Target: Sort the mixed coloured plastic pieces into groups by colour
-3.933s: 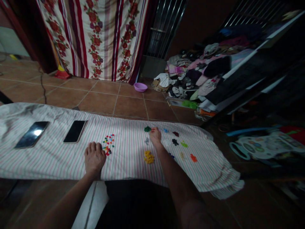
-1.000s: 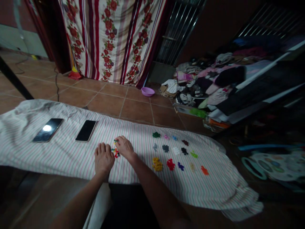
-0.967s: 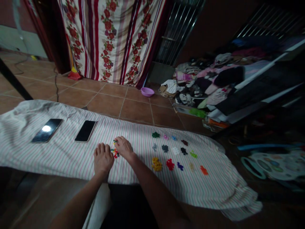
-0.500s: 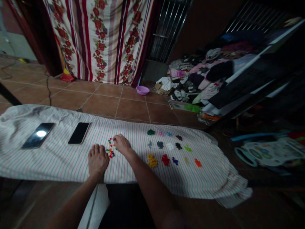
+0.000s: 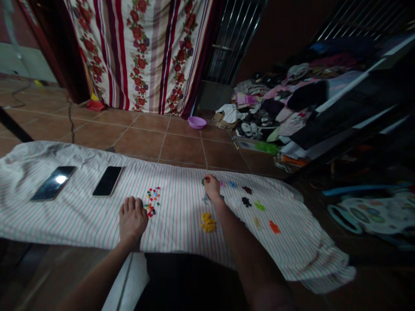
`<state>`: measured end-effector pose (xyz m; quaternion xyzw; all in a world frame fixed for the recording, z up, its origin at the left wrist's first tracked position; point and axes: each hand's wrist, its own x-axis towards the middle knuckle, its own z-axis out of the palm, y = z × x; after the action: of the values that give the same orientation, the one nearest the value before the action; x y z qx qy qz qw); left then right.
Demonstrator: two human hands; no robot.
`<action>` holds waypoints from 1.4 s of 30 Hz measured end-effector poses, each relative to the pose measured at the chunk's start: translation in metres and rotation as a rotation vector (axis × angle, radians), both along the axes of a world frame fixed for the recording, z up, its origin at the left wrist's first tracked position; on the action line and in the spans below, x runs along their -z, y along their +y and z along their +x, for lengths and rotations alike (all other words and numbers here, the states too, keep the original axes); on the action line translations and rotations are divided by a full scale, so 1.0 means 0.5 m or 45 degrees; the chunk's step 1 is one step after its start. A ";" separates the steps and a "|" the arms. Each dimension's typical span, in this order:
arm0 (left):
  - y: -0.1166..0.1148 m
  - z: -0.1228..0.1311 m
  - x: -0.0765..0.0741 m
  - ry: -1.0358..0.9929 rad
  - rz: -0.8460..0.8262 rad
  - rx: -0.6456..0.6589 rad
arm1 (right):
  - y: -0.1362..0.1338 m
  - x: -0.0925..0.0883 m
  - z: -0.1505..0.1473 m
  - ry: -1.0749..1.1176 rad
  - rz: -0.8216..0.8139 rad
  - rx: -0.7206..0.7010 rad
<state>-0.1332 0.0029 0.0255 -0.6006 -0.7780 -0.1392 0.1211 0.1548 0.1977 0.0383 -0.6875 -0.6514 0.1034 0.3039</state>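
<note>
My left hand (image 5: 132, 219) lies flat on the striped cloth (image 5: 175, 216), fingers stretched out, beside a loose mix of small coloured pieces (image 5: 151, 199). Over at the dark green pile (image 5: 203, 182), my right hand (image 5: 212, 188) reaches down with its fingers pinched together; what they hold, if anything, is too small to make out. Sorted piles lie around that hand: grey (image 5: 205, 199), yellow (image 5: 208, 222), pink (image 5: 222, 184), blue (image 5: 232, 184) and brown (image 5: 247, 190). My right forearm hides some of the other piles.
Two phones, one with a glare spot (image 5: 53, 183) and one dark (image 5: 108, 181), lie on the cloth at left. Further right are black (image 5: 246, 201), lime (image 5: 260, 205), beige (image 5: 257, 223) and orange (image 5: 274, 226) piles. A purple basin (image 5: 197, 123) stands on the tiled floor.
My right hand has moved right, from the mixed pieces to the dark green pile. My left hand has stayed flat in place. The view has shifted slightly.
</note>
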 end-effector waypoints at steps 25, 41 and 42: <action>0.005 0.002 0.002 -0.028 -0.044 -0.020 | 0.044 0.019 0.072 -0.225 -0.057 -0.089; 0.004 0.003 0.001 0.012 -0.021 -0.021 | 0.058 0.008 0.072 0.021 -0.195 0.015; 0.005 0.003 0.002 0.011 -0.022 -0.017 | 0.059 0.010 0.072 0.048 -0.175 0.020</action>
<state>-0.1318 0.0053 0.0244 -0.5969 -0.7827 -0.1291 0.1204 0.1906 0.2273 0.0332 -0.7098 -0.6316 0.1584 0.2687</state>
